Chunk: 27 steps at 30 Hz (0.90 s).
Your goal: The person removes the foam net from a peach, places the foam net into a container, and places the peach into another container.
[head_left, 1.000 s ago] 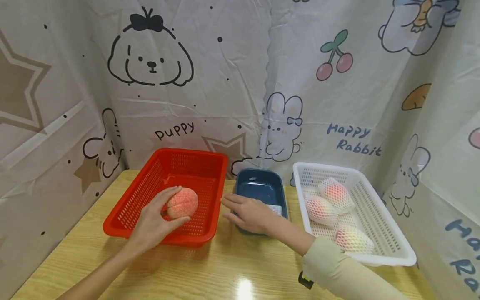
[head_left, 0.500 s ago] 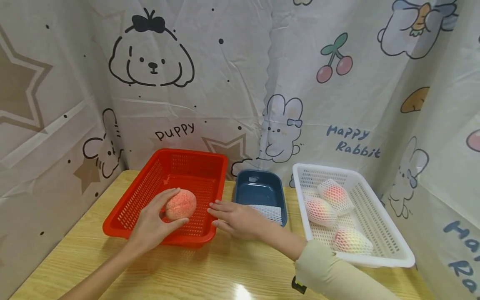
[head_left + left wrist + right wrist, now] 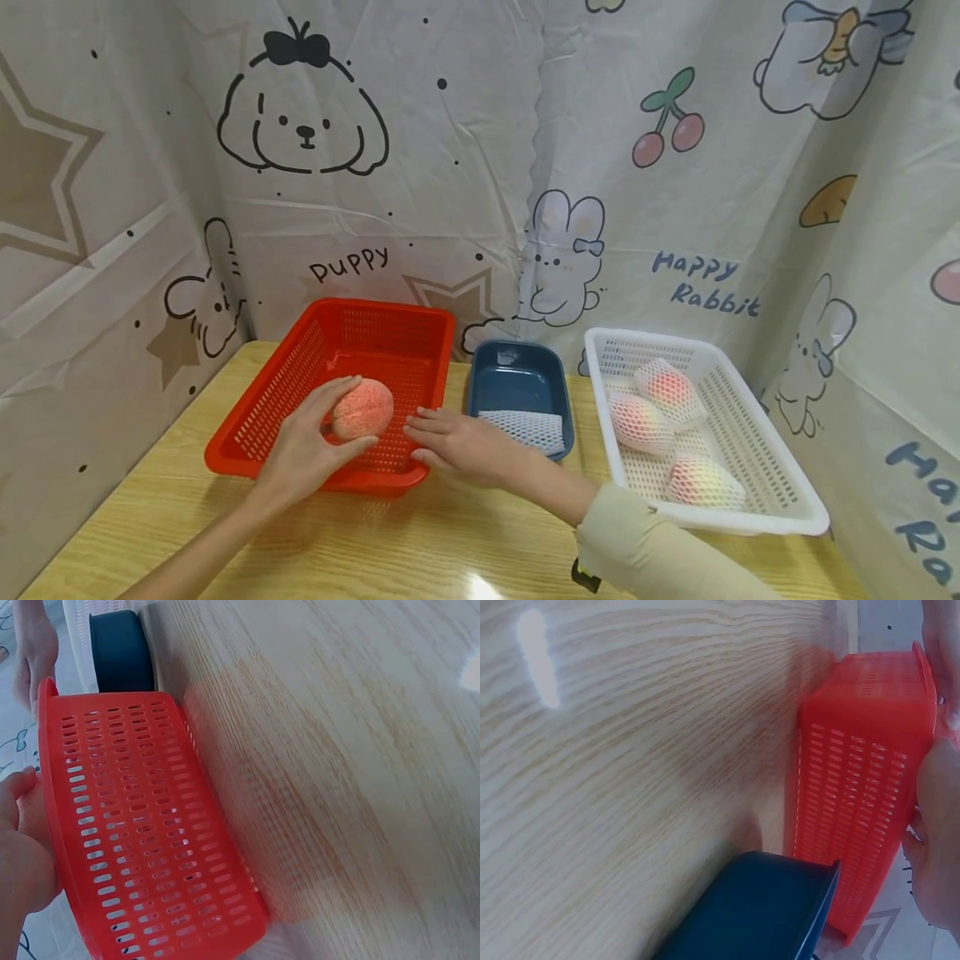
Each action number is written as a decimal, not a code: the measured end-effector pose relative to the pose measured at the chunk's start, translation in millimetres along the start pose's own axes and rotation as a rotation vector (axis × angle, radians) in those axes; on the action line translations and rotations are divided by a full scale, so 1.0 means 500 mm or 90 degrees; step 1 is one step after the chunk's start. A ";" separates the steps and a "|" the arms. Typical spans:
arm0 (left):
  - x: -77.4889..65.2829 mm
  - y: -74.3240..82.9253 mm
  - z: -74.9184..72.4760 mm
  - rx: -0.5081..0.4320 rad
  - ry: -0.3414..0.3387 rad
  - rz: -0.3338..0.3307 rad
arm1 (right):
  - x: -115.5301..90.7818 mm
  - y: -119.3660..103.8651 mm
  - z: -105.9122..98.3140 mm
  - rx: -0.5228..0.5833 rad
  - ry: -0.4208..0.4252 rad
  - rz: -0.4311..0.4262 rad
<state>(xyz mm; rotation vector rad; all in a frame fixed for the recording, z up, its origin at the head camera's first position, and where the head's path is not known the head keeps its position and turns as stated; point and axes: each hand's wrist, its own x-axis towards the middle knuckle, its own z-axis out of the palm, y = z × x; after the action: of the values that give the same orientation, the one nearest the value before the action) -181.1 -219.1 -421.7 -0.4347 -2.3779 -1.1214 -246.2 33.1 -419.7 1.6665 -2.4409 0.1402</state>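
My left hand [image 3: 296, 446] holds a pinkish-red peach [image 3: 363, 410] between thumb and fingers, over the near part of the red basket [image 3: 390, 325]. No net covers this peach. My right hand [image 3: 465, 446] is stretched out flat, palm down, its fingertips over that basket's right rim and pointing at the peach. Just behind the right hand, a white foam net sleeve [image 3: 528, 429] lies in the blue tray [image 3: 517, 383]. The left wrist view shows the basket's slotted side, which hides part of the left hand [image 3: 26, 870].
At the right stands a white basket [image 3: 813, 518] with three netted fruits, among them a yellowish-pink one [image 3: 705, 482]. A printed curtain [image 3: 465, 167] closes off the back and sides of the wooden table [image 3: 360, 550]. A small black object [image 3: 585, 575] shows under the right sleeve.
My right hand has moved left, from in front of the blue tray to the red basket's rim, uncovering the foam net sleeve. My left hand and the peach have barely shifted.
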 end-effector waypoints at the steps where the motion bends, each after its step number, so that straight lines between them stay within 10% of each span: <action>1: 0.001 -0.001 0.000 0.000 -0.001 -0.001 | 0.000 -0.001 0.000 -0.003 0.005 -0.003; 27: 0.037 -0.020 0.005 0.120 -0.067 0.001 | -0.003 0.001 0.008 -0.003 0.027 -0.014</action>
<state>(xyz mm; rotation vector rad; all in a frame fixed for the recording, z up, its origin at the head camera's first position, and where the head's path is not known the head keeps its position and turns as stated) -202.1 -221.6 -419.6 -0.4387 -2.5463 -0.8825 -246.5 34.2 -424.1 1.6703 -2.3895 0.1655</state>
